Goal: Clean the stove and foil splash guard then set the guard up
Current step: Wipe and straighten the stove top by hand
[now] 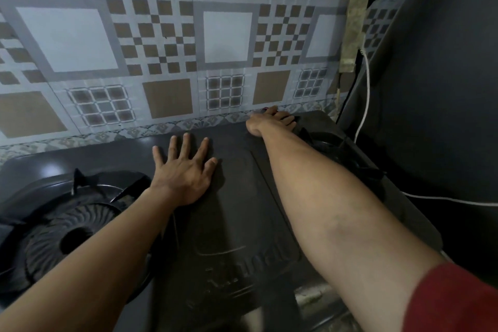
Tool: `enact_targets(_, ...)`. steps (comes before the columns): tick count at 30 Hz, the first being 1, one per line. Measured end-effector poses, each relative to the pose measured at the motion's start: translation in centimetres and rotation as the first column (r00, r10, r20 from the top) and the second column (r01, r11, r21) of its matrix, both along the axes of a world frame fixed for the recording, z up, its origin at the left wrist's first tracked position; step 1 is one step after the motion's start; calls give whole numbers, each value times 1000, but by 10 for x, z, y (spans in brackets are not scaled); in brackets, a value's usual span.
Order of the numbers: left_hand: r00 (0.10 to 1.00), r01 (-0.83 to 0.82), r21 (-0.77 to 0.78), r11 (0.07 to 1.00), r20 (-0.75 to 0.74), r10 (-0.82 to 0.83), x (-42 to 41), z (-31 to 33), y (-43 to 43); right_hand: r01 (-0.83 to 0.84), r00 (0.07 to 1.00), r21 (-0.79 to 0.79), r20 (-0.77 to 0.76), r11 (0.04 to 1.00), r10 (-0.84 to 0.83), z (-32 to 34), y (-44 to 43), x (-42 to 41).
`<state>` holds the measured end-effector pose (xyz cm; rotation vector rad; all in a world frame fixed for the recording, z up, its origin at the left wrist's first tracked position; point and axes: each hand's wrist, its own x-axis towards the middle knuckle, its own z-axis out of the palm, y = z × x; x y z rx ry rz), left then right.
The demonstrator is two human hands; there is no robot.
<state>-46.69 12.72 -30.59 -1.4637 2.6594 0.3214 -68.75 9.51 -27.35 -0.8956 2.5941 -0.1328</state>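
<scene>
A black two-burner gas stove [234, 213] fills the lower half of the view. Behind it, a foil splash guard [161, 43] with a grey, brown and white checked pattern stands upright against the wall. My left hand [186, 170] lies flat on the stove's middle panel with its fingers spread. My right hand [272, 120] reaches to the stove's back edge, fingers laid along it and the thumb touching the guard's bottom edge; nothing shows in its grasp. The left burner [67, 229] with its pan support is in plain view. My right forearm mostly hides the right burner [331, 148].
A dark wall [436, 89] rises just right of the stove. A white cable [363, 105] runs down it and across the counter to the right. A grimy strip [353, 27] hangs at the guard's right end. A steel counter edge [310, 302] shows below the stove.
</scene>
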Motion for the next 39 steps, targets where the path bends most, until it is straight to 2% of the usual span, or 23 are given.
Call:
enact_targets(9, 1000, 4, -24, 1000, 3, -4, -2, -6, -3, 254, 966, 28, 32, 967, -255, 1, -19, -47)
enact_targets(15, 1000, 0, -44, 999, 16, 1, -3, -7, -3, 272, 959, 22, 84, 962, -272, 6, -18, -79)
enact_targets(18, 1000, 4, -45, 999, 25, -3, -4, -7, -2, 324, 944, 48, 45, 945, -326, 0, -5, -98)
enact_targets(21, 1000, 10, -35, 999, 24, -9, -6, -6, -2, 384, 917, -83, 152, 920, -369, -8, 15, -112)
enact_targets(24, 1000, 7, -9, 1000, 30, -7, -6, -4, -3, 379, 924, 68, 31, 923, -381, -6, 5, -112)
enact_targets(27, 999, 18, 51, 999, 36, -19, -4, -1, -4, 238, 971, 83, -15, 968, -237, -5, -6, -108)
enact_targets(32, 999, 31, 86, 996, -41, -27, 6, 15, -4, 45, 999, 77, -22, 996, -43, 13, 14, -84)
enact_targets(37, 991, 61, -100, 993, 126, -48, 16, 31, 0, -108, 993, 156, -24, 982, 113, 5, -2, -70)
enact_targets(39, 988, 36, -75, 997, 151, -25, 22, 34, 0, -142, 989, 158, -5, 977, 144, 2, -9, -62)
